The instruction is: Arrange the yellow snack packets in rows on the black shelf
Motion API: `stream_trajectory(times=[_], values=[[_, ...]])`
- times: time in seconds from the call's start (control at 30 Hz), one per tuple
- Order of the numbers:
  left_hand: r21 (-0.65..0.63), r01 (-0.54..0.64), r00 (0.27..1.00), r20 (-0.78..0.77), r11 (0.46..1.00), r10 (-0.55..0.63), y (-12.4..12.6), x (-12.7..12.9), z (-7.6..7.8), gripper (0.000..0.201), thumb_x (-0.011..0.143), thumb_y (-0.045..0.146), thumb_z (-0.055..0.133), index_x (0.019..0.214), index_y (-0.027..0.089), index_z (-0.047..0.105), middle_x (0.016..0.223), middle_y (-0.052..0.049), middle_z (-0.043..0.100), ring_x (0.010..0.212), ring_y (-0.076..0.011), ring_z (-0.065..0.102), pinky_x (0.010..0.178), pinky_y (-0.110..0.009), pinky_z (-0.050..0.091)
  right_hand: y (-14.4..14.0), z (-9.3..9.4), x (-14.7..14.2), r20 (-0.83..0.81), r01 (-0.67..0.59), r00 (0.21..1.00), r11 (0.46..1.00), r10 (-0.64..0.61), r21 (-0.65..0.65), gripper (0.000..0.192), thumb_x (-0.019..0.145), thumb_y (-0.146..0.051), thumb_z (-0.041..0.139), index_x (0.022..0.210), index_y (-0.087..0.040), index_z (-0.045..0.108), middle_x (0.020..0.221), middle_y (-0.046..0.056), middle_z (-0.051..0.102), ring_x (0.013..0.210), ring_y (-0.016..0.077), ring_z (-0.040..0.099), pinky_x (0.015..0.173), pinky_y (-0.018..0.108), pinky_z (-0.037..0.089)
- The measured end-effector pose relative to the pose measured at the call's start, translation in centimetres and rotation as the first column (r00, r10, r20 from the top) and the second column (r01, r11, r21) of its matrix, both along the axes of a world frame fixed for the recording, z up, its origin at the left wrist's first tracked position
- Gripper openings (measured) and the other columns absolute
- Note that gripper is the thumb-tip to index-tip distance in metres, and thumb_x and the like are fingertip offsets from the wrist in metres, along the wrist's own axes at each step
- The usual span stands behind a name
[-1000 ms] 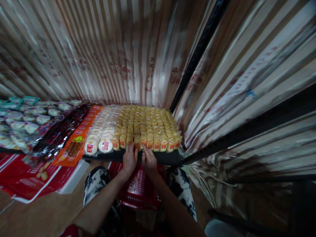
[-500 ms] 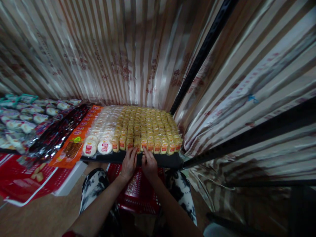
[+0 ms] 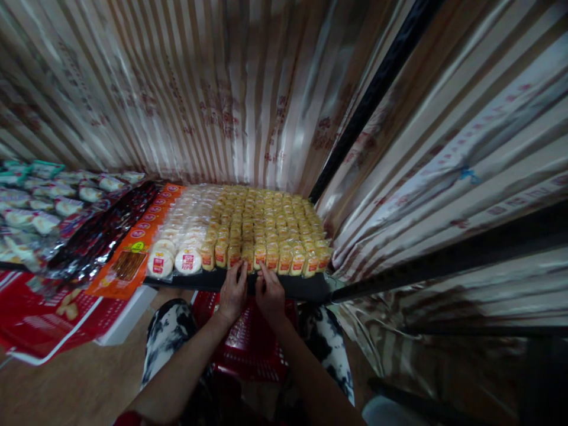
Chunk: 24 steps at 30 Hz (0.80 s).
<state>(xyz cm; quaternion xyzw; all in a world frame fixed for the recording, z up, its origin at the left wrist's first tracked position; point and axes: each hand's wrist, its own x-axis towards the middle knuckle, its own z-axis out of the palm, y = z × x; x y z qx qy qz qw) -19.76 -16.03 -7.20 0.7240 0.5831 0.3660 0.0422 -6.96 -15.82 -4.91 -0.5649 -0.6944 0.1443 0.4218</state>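
Rows of small yellow snack packets (image 3: 284, 225), each in clear wrap with an orange-red label, fill the right end of a black shelf (image 3: 306, 289). My left hand (image 3: 234, 293) is at the front edge, its fingers stretched up and touching the front of a yellow packet (image 3: 247, 259). Just to the right, my right hand (image 3: 270, 296) has its index finger extended against the base of the neighbouring packet (image 3: 260, 254), while its other fingers curl loosely. Neither hand appears closed around a packet. Fingertips partly cover the lower edges of the packets.
Left of the yellow rows lie round white packaged cakes (image 3: 189, 261), an orange snack bag (image 3: 126, 263) and dark shiny packs (image 3: 95, 231). Red baskets (image 3: 252, 349) stand below the shelf. A black post (image 3: 355, 130) and striped plastic sheeting (image 3: 222, 89) close off the back and right.
My right index finger has lifted slightly up the front of its packet. The left hand stays almost in place. The view has shifted a little.
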Motion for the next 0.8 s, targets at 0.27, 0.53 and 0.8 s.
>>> stream_trajectory(times=[0.27, 0.53, 0.8], values=[[0.109, 0.104, 0.994, -0.036, 0.989, -0.101, 0.1, -0.1, -0.2, 0.045, 0.086, 0.011, 0.037, 0.130, 0.018, 0.044, 0.123, -0.013, 0.055, 0.115, -0.0218, 0.051, 0.094, -0.038, 0.046, 0.1, -0.2, 0.0, 0.005, 0.000, 1.000, 1.000, 0.000, 0.011, 0.043, 0.088, -0.022, 0.033, 0.127, -0.013, 0.050, 0.094, 0.011, 0.065, 0.086, 0.0176, 0.062, 0.081, 0.032, 0.050], [0.121, 0.100, 0.993, -0.075, 0.988, -0.091, -0.3, -0.2, 0.6, 0.053, 0.083, 0.007, 0.036, 0.136, 0.016, 0.036, 0.126, -0.015, 0.050, 0.120, -0.0227, 0.045, 0.097, -0.039, 0.043, 0.0, -0.3, -0.1, -0.028, 0.008, 1.000, 1.000, -0.008, 0.004, 0.045, 0.084, -0.019, 0.034, 0.124, -0.013, 0.052, 0.090, 0.010, 0.065, 0.079, 0.0161, 0.060, 0.077, 0.029, 0.051], [0.131, 0.113, 0.993, -0.039, 0.985, -0.109, -1.6, -0.7, 0.6, 0.050, 0.080, 0.006, 0.038, 0.128, 0.018, 0.044, 0.122, -0.013, 0.048, 0.116, -0.0222, 0.044, 0.095, -0.039, 0.043, -0.5, 0.3, 0.5, -0.077, -0.060, 0.995, 0.997, 0.064, 0.053, 0.041, 0.082, -0.017, 0.037, 0.118, -0.013, 0.055, 0.087, 0.009, 0.065, 0.076, 0.0157, 0.061, 0.074, 0.028, 0.052]])
